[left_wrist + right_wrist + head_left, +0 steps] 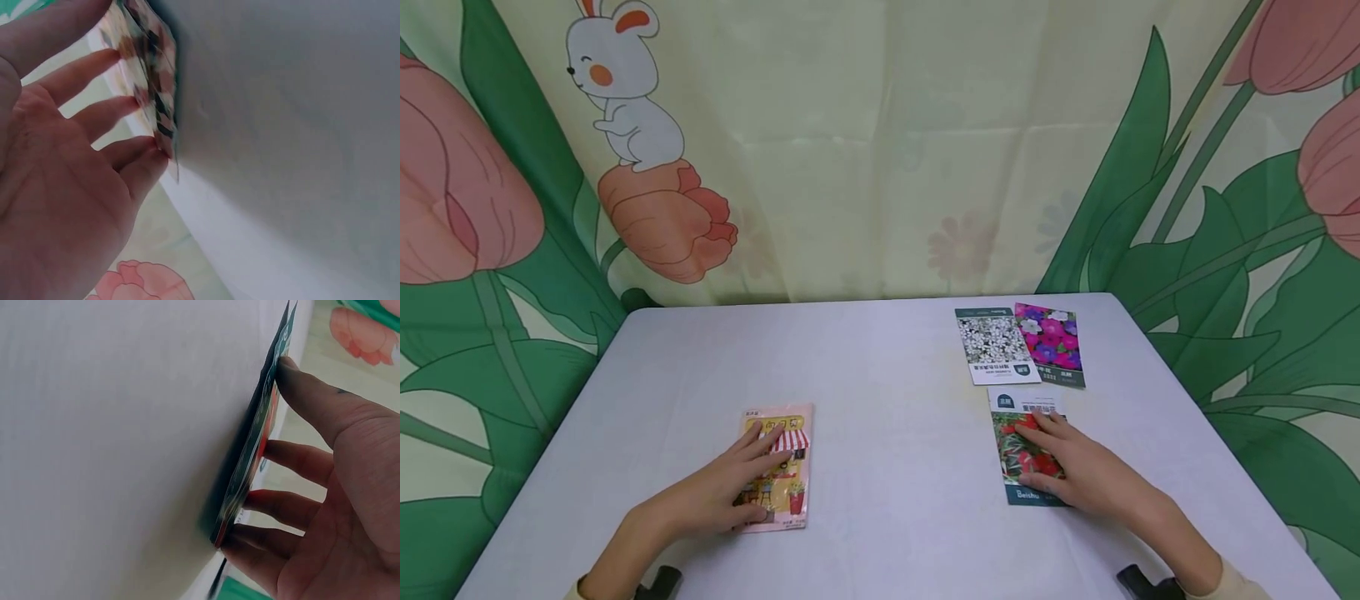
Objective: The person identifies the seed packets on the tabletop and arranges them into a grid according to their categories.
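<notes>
Fingers [84,75] outspread, gripped nothing: touched glossy pink rectangular packet [796,485] with left hand [730,487], dark-green, red-flowered rectangular packet [1011,456] with right hand [1086,471], atop white table [895,442]; probably needed light, even pressure.

Clock positions are taken from the head-view centre. A white tabletop [902,467] occupies 6 o'clock. Behind it, a printed fabric backdrop [880,83] bears a white cartoon rabbit [651,133] at 10 o'clock, pink tulips [1303,42] at 2, green leaves [1285,467] at 4.
</notes>
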`<state>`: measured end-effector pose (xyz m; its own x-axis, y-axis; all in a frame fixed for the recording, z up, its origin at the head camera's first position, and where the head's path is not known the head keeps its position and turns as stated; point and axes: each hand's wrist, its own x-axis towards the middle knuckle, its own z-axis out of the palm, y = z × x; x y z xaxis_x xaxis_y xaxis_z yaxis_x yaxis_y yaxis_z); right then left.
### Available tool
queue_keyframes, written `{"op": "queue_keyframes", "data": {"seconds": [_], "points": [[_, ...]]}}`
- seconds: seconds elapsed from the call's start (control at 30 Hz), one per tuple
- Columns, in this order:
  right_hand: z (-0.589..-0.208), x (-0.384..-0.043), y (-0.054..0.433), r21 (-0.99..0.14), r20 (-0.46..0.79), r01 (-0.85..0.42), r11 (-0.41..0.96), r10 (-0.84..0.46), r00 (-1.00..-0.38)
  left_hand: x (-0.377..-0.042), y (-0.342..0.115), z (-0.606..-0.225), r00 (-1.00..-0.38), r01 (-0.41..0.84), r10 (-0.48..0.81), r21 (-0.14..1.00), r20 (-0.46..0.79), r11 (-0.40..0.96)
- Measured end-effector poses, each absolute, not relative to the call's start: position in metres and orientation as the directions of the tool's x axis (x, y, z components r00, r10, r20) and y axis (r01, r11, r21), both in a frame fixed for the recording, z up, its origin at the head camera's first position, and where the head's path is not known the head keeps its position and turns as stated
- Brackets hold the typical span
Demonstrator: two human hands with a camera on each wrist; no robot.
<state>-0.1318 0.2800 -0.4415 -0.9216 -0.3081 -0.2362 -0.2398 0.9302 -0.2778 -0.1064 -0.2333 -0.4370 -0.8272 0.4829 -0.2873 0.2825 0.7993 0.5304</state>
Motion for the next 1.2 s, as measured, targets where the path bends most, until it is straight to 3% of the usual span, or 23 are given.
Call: {"op": "queue_keyframes", "data": {"seconds": [1.2], "points": [[-0.441, -0.125, 0.203, -0.319, -0.257, -0.255, 0.913, -0.342, -0.904, -0.101, -0.214, -0.443, -0.846, 0.339, 0.483, 0.470, -0.228, 0.815]]}}
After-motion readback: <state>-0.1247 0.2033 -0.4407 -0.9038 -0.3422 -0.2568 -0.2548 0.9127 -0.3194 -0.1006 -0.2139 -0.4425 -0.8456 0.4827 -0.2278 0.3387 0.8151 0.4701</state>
